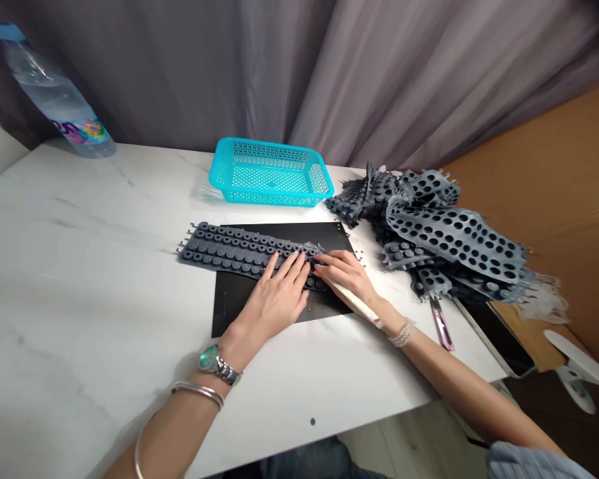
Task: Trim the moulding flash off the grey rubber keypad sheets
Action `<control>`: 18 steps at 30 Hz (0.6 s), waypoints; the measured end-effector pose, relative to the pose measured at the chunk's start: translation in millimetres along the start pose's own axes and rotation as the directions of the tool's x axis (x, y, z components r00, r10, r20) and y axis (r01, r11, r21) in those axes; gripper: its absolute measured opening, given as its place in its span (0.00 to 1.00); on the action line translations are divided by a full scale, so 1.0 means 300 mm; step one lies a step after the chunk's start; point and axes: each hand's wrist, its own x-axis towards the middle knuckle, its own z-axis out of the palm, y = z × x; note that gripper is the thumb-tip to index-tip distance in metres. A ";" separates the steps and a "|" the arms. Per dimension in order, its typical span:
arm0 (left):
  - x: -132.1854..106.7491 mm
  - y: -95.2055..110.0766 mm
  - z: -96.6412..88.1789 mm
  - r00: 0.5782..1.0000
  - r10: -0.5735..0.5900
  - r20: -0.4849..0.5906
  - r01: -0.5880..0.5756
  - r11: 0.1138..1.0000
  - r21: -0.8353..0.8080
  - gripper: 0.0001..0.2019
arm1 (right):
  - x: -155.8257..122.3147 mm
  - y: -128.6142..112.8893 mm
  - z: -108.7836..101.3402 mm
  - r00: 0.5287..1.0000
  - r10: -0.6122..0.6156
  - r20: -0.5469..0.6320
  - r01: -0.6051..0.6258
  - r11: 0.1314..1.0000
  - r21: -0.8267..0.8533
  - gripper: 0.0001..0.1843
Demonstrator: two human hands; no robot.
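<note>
One long, dark-grey, studded rubbery strip point(229, 249) lies partly on a thin black rectangular mat point(234, 301), prob. to spare the white marble-look counter point(104, 266). L hand point(279, 296) lies flat, grip extended, clasping nothing, prob. steadying the strip; R hand point(352, 276) has its grip curled round a slim off-white pen-like tool point(357, 305). Grey cloth curtain point(180, 73) behind.

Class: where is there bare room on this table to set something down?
Free: the white table left of the studded strip, nearer than the bottle; also between black mat and near edge, save one disc.
Crowded: the right side, with dark heap and pink snips; the mat, under strip, left hand and right hand.
</note>
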 end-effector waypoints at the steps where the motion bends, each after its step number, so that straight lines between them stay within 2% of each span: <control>1: 0.000 0.000 0.001 1.000 0.000 -0.001 0.000 1.000 0.001 0.25 | -0.001 0.004 0.004 1.000 -0.001 -0.001 0.001 1.000 0.000 0.10; 4: 0.000 0.000 0.001 1.000 0.004 -0.005 -0.004 1.000 0.007 0.25 | -0.002 0.008 0.003 0.999 -0.019 0.034 0.019 1.000 0.002 0.12; 9: 0.000 -0.001 0.003 1.000 0.004 -0.006 -0.004 1.000 0.008 0.25 | 0.015 -0.025 -0.051 0.987 -0.059 0.149 0.062 0.998 -0.020 0.16; 13: 0.001 -0.001 0.003 1.000 0.002 0.005 -0.002 1.000 0.006 0.25 | 0.026 -0.044 -0.050 0.986 -0.068 0.153 0.060 0.997 0.057 0.15; 15: 0.002 -0.001 0.000 1.000 0.004 0.009 -0.004 1.000 0.005 0.25 | 0.028 -0.031 -0.027 0.998 0.029 0.053 -0.037 0.985 0.168 0.13; 16: 0.002 -0.001 -0.002 1.000 0.006 0.012 -0.006 1.000 0.003 0.25 | 0.028 -0.016 -0.018 0.990 0.137 -0.033 -0.126 0.965 0.229 0.12; 17: 0.002 -0.001 -0.004 1.000 0.006 0.013 -0.006 1.000 0.000 0.25 | 0.027 0.003 -0.012 0.951 0.278 -0.134 -0.230 0.929 0.291 0.10; 18: 0.002 -0.001 -0.006 1.000 0.004 0.014 -0.004 1.000 -0.004 0.25 | 0.025 0.026 -0.013 0.869 0.432 -0.241 -0.338 0.874 0.349 0.10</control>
